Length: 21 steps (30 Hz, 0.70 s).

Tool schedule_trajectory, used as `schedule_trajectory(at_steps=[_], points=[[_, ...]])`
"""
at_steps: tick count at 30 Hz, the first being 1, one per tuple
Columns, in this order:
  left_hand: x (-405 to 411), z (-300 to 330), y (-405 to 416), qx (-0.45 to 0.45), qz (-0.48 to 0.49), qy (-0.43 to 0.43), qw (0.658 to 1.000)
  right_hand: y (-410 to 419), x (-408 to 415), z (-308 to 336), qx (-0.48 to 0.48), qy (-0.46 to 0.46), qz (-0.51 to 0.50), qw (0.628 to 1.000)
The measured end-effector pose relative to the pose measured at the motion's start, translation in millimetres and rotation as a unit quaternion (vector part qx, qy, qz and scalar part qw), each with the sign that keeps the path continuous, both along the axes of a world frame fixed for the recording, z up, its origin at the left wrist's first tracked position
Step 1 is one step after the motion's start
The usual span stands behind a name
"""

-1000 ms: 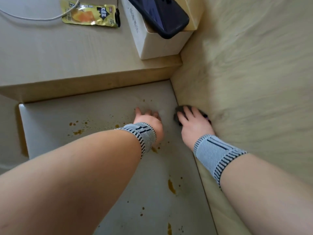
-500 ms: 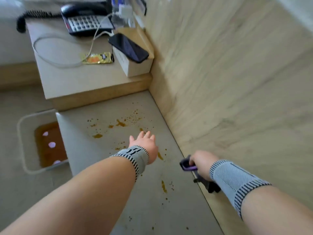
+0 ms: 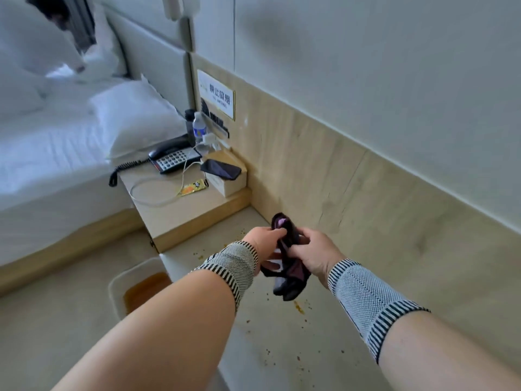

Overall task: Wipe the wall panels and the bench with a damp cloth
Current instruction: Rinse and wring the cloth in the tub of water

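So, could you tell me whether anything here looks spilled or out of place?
Yes: orange-brown splatter dots the grey bench, unwiped, and brown liquid pools in the white bin beside it. Both hands, left hand and right hand, hold the dark cloth above the bench.

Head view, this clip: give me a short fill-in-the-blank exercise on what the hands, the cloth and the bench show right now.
1. The dark purple cloth is held by ____ hands, the left hand and the right hand.
2. The brown splatter stains lie on the grey ____.
3. The black smartphone lies on top of a white ____.
4. The corded black telephone sits on the wooden ____.

Missing words: both; bench; box; nightstand
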State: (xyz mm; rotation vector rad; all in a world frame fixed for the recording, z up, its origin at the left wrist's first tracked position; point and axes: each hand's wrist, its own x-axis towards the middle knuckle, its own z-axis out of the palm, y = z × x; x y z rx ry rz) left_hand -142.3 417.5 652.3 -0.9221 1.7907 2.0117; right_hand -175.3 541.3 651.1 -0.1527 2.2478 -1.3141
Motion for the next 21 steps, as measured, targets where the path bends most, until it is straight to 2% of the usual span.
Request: schedule_trajectory(at_steps=[3,7,12,17,21], points=[[23.3,19.5,-12.9,-0.01,0.002,-0.003,1.0,-4.9,24.3,13.6,-0.039,-0.007,-0.045,0.998],[57.6,36.1,-41.1,-0.012,-0.035,0.005,0.999,-30.3,56.1,25.9,-0.019,0.023,-0.061,0.998],[107.6,42.9,-114.6,-0.043,-0.09,0.027,0.995,-96.6,97.0,24.2,-0.008,0.03,-0.118,0.993],[158.2,31.5,-209.8,-0.173,-0.179,0.042,0.968,-171.2,148.9,13.0,0.019,0.066,-0.188,0.98],[186.6,29.1,-267.4,-0.323,-0.243,0.06,0.913,-228.1,194.7,14.9,0.004,0.031,-0.167,0.985]])
